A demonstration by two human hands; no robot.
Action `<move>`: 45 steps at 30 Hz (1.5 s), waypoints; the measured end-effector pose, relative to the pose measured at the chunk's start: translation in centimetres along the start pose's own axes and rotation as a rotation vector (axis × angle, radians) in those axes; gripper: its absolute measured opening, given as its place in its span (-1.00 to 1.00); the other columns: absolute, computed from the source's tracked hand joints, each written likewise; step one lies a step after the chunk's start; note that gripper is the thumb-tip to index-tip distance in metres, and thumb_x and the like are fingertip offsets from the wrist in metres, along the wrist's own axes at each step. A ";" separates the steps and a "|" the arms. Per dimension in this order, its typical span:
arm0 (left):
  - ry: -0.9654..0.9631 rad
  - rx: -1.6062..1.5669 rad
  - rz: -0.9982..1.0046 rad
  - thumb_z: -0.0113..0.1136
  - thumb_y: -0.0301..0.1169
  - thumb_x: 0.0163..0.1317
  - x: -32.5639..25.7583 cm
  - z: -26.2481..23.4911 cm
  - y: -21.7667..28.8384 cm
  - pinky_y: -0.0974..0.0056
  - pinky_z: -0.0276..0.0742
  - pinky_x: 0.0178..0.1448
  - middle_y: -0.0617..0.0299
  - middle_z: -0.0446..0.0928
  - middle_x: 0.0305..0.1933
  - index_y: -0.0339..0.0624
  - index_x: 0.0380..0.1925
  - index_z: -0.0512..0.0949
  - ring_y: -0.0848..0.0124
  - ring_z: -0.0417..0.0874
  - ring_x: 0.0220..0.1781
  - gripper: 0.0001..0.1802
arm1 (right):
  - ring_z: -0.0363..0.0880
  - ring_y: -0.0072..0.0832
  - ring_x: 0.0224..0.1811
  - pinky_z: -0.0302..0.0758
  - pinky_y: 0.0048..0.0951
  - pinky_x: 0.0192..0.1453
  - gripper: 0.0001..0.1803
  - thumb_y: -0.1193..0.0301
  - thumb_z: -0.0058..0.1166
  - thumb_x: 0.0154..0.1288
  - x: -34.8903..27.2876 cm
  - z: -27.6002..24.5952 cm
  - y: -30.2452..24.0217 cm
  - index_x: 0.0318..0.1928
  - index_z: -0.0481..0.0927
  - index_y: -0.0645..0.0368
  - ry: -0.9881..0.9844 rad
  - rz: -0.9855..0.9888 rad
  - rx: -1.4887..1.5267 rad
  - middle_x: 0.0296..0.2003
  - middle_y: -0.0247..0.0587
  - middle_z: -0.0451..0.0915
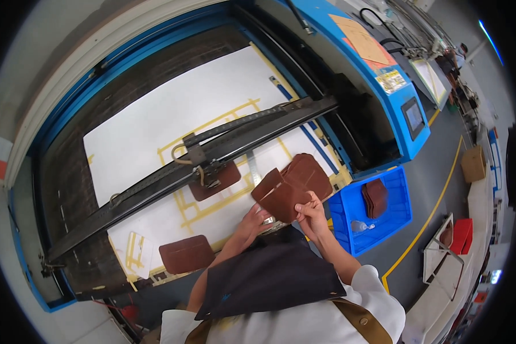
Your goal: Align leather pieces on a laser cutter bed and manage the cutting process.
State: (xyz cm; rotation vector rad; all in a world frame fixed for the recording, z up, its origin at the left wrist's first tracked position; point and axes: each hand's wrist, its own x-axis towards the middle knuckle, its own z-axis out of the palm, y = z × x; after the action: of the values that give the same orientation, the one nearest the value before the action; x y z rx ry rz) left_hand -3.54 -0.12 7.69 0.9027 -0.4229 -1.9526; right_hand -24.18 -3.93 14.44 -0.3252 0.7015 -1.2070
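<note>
Brown leather pieces with rounded corners lie about a cutting machine's white bed. My right hand (312,213) pinches the lower edge of one leather piece (282,198), thumb on top, and holds it tilted. Behind that piece, a loose pile of similar leather pieces (313,174) rests on the near right of the bed. My left hand (253,223) is beside the held piece's lower left edge, its fingers stretched out; whether they touch it I cannot tell. Another leather piece (217,182) lies under the machine's cutting head (203,166). At the near left edge lies a further leather piece (186,254).
A black gantry beam (258,137) crosses the white bed (149,132), which carries yellow tape outlines. On the right stands a blue bin (355,243) holding stacked brown leather pieces (374,198) and a clear bottle (361,226). The blue machine housing has a small screen (413,114).
</note>
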 end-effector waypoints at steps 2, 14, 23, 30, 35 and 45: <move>-0.057 -0.307 -0.056 0.20 -0.33 0.35 0.2 0.2 0.2 0.11 0.34 0.40 0.13 0.49 0.25 -0.20 0.27 0.36 0.27 0.49 0.28 -0.48 | 0.66 -0.38 -0.15 0.60 -0.43 -0.06 -0.35 0.82 0.11 0.12 -0.6 0.1 0.8 0.23 0.36 0.16 -0.058 0.108 0.004 -0.07 -0.03 0.61; 0.225 0.092 0.116 0.36 -0.46 0.22 -0.9 -2.5 2.6 0.26 0.55 0.14 0.16 0.64 0.00 -0.32 0.02 0.55 0.41 0.62 0.00 -0.62 | 0.56 -0.41 0.17 0.45 -0.40 0.32 -0.47 0.55 0.19 0.27 2.6 0.3 0.6 0.24 0.41 0.37 -0.263 0.565 -0.053 0.13 -0.10 0.57; 0.460 0.271 0.205 0.25 -0.33 0.35 -2.0 -2.7 2.0 0.32 0.53 0.06 0.20 0.66 -0.09 -0.37 -0.02 0.59 0.46 0.61 -0.09 -0.67 | 0.62 -0.68 -0.27 0.57 -0.60 -0.16 -0.82 0.46 0.22 0.34 4.0 -0.7 2.6 -0.11 0.59 0.24 -0.015 0.106 -0.603 -0.27 -0.34 0.68; 0.660 0.663 0.360 0.15 -0.19 0.44 -2.6 -2.6 1.7 0.33 0.45 -0.18 0.28 0.59 -0.38 -0.42 -0.32 0.60 0.57 0.43 -0.29 -0.59 | 0.60 -0.63 -0.43 0.49 -0.54 -0.34 -0.85 0.39 0.17 0.40 5.3 -3.3 3.9 -0.24 0.60 0.23 0.011 -0.159 -1.222 -0.45 -0.32 0.66; 0.753 0.817 0.472 0.15 -0.18 0.42 -2.8 -2.0 1.2 0.27 0.43 -0.30 0.19 0.51 -0.56 -0.42 -0.40 0.58 0.55 0.37 -0.42 -0.56 | 0.63 -0.08 -0.42 0.50 -0.28 -0.38 -0.83 0.37 0.13 0.40 5.3 -1.2 3.4 -0.25 0.59 0.23 -0.055 -0.509 -1.504 -0.44 0.07 0.62; 0.719 0.860 0.439 0.10 -0.11 0.44 -2.5 -2.7 1.6 0.21 0.49 -0.19 -0.02 0.60 -0.44 -0.43 -0.28 0.60 0.40 0.52 -0.37 -0.53 | 0.64 0.05 -0.37 0.49 -0.13 -0.34 -0.71 0.23 0.07 0.43 6.8 -1.8 3.9 -0.26 0.53 0.24 0.028 -0.215 -1.336 -0.47 0.13 0.57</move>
State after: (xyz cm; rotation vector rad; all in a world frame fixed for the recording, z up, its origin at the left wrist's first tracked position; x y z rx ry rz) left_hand 0.22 1.34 7.92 1.7779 -0.9465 -0.9041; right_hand -21.23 -8.64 8.69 -1.5107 1.4613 -0.7697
